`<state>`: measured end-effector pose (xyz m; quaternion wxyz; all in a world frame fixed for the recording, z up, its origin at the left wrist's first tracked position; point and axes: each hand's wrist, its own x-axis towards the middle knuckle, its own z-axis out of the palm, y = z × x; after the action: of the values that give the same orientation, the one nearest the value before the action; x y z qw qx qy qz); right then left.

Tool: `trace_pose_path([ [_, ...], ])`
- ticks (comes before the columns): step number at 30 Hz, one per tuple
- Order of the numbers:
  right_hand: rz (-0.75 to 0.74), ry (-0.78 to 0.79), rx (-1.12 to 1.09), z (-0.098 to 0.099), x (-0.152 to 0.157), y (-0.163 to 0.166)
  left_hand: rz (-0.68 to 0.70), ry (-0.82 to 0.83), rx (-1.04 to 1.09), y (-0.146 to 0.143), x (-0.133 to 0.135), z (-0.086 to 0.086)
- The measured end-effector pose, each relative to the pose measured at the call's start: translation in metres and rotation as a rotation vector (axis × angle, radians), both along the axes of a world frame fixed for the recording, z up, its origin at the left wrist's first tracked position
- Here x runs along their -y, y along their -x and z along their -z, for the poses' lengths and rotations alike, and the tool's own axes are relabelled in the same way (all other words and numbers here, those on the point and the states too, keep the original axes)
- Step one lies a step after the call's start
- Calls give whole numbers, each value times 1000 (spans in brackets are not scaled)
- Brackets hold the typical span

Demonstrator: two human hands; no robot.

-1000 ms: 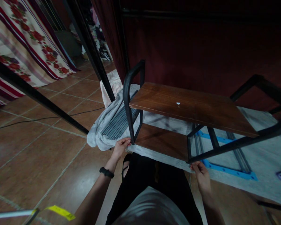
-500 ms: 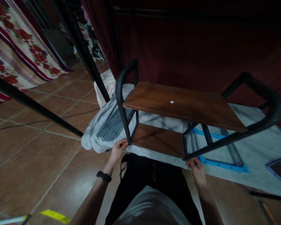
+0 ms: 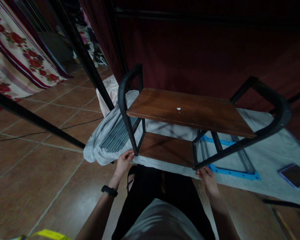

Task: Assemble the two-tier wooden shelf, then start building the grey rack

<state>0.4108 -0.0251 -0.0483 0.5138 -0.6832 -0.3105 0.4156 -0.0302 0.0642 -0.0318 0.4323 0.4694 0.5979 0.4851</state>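
Note:
A small two-tier shelf (image 3: pixel 190 111) with brown wood-look boards and a black metal frame stands on a grey cloth-covered surface. My left hand (image 3: pixel 125 160) has its fingers closed at the bottom front left corner of the frame. At the bottom front right corner, my right hand (image 3: pixel 207 176) pinches the frame's foot; the fingertips are partly hidden. Beyond the left end of the shelf lie several grey metal tubes (image 3: pixel 116 137) on bunched cloth. To the right, a blue-ended frame with grey tubes (image 3: pixel 236 173) lies flat, partly behind the shelf.
A phone (image 3: pixel 295 175) rests on the grey cloth (image 3: pixel 270 146) at the right. Black metal posts (image 3: pixel 82 56) stand at the left, by a dark red curtain (image 3: pixel 190 50). A cable (image 3: pixel 47 131) crosses the tiled floor (image 3: pixel 52 176). Something yellow (image 3: pixel 50 234) shows at the bottom left.
My view has shifted a little, so the shelf and surroundings sit slightly further left. Both hands remain at the shelf's lower front corners.

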Motion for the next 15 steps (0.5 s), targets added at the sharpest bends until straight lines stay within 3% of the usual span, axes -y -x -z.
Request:
trace_pose_path([
  [9, -86, -67, 143, -11, 9, 3, 71, 155, 123, 4, -11, -15],
  [15, -71, -52, 156, -12, 8, 2, 101, 104, 100, 2, -10, -16],
])
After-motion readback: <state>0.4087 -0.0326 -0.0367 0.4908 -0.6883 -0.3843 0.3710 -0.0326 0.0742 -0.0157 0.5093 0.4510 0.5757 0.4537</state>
